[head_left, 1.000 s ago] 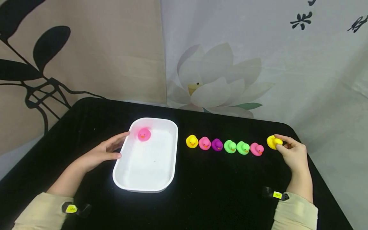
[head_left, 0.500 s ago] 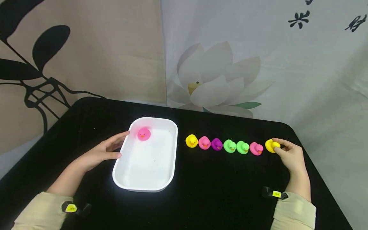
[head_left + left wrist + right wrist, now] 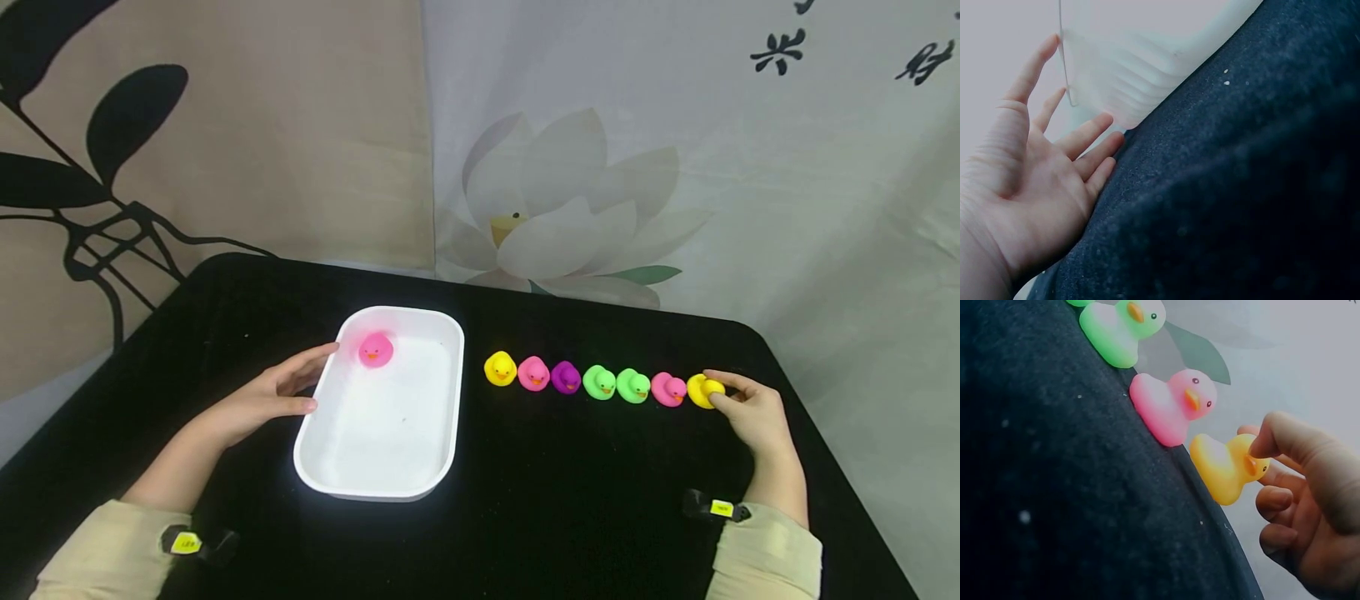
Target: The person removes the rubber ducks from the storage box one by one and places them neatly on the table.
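At the right end of a row of rubber ducks, my right hand [image 3: 756, 417] pinches a yellow rubber duck [image 3: 1217, 472] by its head between thumb and fingers. Just left of it stands a pink rubber duck [image 3: 668, 389], with a narrow gap between the two in the right wrist view. My left hand [image 3: 258, 400] touches the left side of a white tray [image 3: 375, 487], thumb and fingers spread and fairly straight. Inside the tray, near its back left corner, sits another pink duck [image 3: 376, 350].
Leftward along the row stand two green ducks [image 3: 600, 382], a purple duck [image 3: 566, 377], a pink duck [image 3: 534, 374] and a yellow duck [image 3: 500, 368]. Black cloth [image 3: 555, 500] covers the table. Behind it hangs a printed curtain [image 3: 337, 150].
My right hand has moved the yellow duck left and toward me, from apart to close beside the pink duck at the row's end. The left hand and the tray stay in place.
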Demonstrator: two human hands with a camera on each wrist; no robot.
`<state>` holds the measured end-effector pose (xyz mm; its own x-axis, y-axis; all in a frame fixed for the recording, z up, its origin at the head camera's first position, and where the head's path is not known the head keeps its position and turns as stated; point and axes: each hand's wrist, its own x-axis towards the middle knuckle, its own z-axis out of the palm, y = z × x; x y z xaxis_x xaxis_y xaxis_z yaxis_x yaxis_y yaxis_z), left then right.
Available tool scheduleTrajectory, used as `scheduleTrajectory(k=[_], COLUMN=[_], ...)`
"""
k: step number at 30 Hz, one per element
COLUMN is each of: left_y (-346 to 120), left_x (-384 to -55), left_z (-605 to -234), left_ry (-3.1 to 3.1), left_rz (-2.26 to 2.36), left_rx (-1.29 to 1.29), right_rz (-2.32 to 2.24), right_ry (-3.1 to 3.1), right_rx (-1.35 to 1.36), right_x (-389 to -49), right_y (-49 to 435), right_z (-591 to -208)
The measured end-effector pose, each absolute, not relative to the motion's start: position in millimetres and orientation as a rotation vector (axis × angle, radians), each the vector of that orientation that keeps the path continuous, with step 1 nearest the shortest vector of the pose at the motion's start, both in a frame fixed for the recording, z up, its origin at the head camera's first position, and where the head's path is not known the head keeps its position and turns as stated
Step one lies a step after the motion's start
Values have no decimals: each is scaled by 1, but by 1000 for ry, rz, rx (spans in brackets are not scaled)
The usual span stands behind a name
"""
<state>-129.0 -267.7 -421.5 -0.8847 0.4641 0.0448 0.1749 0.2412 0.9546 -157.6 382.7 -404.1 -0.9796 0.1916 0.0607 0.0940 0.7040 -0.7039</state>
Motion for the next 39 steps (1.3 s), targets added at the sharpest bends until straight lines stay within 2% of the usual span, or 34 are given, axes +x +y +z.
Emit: scheduleTrajectory(k=[25, 39], left_y=[-267, -268], left_x=[-130, -129], left_z=[-422, -421], left_ry=[2272, 2274], left_rz=[1696, 1697], left_rx=[599, 597], right_rz=[1233, 1229], right_ry=[-2797, -2543], right_rx=[-259, -198], right_x=[-157, -157], right_y=[383, 355], right_z=[-413, -365])
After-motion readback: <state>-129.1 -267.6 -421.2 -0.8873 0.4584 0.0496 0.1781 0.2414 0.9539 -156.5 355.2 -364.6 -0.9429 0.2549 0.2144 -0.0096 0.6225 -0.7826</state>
